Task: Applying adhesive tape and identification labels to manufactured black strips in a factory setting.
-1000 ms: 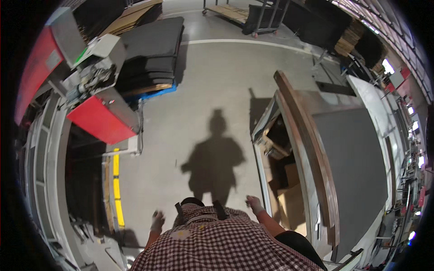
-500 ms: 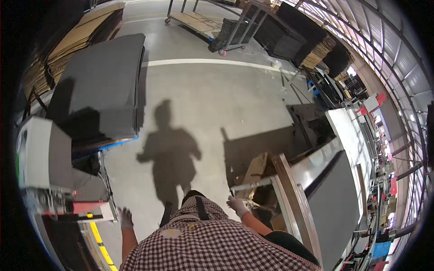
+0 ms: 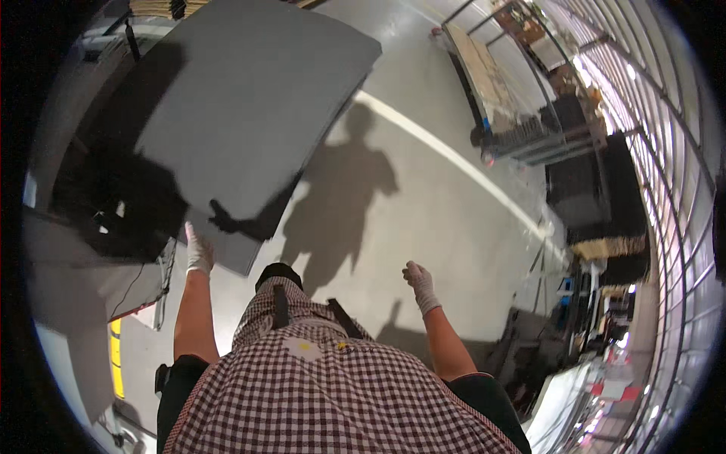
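My left hand point(image 3: 199, 251), in a pale thin glove, is raised in front of my body at the left. Its fingers point forward and hold nothing. Beyond it lies a big stack of dark grey sheets point(image 3: 257, 83), with the hand close to the near edge; no contact shows. The hand's shadow falls across the top sheet. To the right of my body, my right hand point(image 3: 420, 284), gloved alike, hangs over the floor with fingers curled in and no object visible in them.
A grey machine point(image 3: 76, 318) stands at left, with a cable and a yellow floor strip point(image 3: 116, 359) beside it. A white line point(image 3: 454, 157) crosses the floor. Far right are a wheeled cart point(image 3: 484, 72) and dark stacks point(image 3: 605, 189); a white-topped bench point(image 3: 556, 401) is at lower right.
My view has turned left and moved nearer the grey stack, which fills more of the picture. Both hands are raised further forward. The bench at the right has slid toward the picture's lower right.
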Demonstrator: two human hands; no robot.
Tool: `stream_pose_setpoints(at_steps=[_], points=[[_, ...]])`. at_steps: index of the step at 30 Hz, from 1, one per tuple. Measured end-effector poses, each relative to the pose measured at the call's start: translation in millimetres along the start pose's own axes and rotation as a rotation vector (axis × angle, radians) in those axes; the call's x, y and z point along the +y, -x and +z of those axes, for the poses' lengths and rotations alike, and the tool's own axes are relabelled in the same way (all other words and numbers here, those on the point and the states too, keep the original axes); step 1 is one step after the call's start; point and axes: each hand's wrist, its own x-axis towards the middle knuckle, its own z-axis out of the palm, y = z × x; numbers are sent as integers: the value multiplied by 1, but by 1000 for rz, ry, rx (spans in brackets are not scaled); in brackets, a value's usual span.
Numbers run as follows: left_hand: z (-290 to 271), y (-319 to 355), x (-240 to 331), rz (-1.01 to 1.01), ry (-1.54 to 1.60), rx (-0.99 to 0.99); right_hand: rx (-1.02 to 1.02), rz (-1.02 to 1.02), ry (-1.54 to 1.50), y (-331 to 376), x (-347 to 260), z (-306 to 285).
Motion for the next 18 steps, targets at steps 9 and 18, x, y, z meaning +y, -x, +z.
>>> stream_pose_setpoints(at_steps=[9, 18], points=[[23, -164, 26, 221, 441, 159, -80, -68, 227, -304, -272, 14], [73, -174, 61, 124, 570, 601, -227, -478, 907, -645, -541, 169]])
